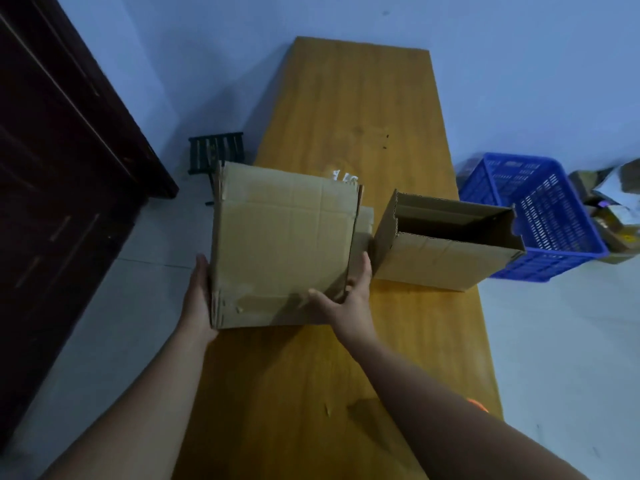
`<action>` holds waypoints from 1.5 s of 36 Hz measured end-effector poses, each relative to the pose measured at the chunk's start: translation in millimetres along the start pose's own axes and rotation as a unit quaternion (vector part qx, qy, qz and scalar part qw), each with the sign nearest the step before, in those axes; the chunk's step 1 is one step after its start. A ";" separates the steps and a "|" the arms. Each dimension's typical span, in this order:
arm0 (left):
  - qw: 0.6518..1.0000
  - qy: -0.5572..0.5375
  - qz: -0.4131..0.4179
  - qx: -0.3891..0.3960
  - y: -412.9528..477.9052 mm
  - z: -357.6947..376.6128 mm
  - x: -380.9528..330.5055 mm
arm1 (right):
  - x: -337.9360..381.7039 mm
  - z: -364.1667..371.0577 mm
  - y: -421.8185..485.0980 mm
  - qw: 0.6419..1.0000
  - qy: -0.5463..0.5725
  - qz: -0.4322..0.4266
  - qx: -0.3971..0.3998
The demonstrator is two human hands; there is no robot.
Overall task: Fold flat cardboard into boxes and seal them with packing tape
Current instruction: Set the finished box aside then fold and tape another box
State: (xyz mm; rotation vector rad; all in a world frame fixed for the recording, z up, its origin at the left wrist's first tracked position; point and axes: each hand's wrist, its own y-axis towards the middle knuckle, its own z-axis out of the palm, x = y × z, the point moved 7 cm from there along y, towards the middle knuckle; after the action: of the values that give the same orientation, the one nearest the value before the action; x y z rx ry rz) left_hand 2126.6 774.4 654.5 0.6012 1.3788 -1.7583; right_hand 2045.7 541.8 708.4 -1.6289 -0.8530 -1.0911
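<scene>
Here, left hand (199,299) flat, fingers straight, pressed against left side of box (284,244). Right hand (349,296) clasps box's right edge: thumb across facing panel, fingers up along side. Box held between both hands, over left edge of table (346,98), part overhanging floor; whether it rests on tabletop, cannot tell. Second box (443,258) just beside right hand, on table, open and hollow. Blue crate (554,216) on floor past table's right edge. Black rack (214,150) on floor behind box; dark door (52,168) far left.
</scene>
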 end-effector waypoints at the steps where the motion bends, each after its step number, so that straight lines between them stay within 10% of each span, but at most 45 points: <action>1: 1.000 0.000 -0.002 0.007 -12.2 -5.2 4.8 | 1.1 -0.9 -9.6 1.000 0.012 0.012 0.009; 15: 0.984 0.171 -0.030 -0.035 -120.8 -61.1 87.4 | -55.4 -40.7 -103.0 0.956 0.126 0.248 0.091; 25: 0.953 0.293 -0.028 0.075 -164.1 -6.3 89.0 | -43.0 -34.7 -155.0 0.957 0.192 0.186 0.114; 35: 0.959 0.263 -0.098 -0.039 -185.0 -10.9 123.5 | -45.3 -13.9 -177.7 0.946 0.237 0.177 0.132; 54: 0.951 0.291 -0.104 -0.007 -179.2 -37.8 94.2 | -18.8 -13.7 -186.6 0.973 0.080 0.103 0.192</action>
State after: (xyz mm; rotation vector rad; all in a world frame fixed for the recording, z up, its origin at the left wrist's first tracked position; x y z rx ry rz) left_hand 1922.6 796.6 672.7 1.0584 1.9096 -1.8085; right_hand 1868.0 582.7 754.2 -1.2568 -0.7188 -0.8385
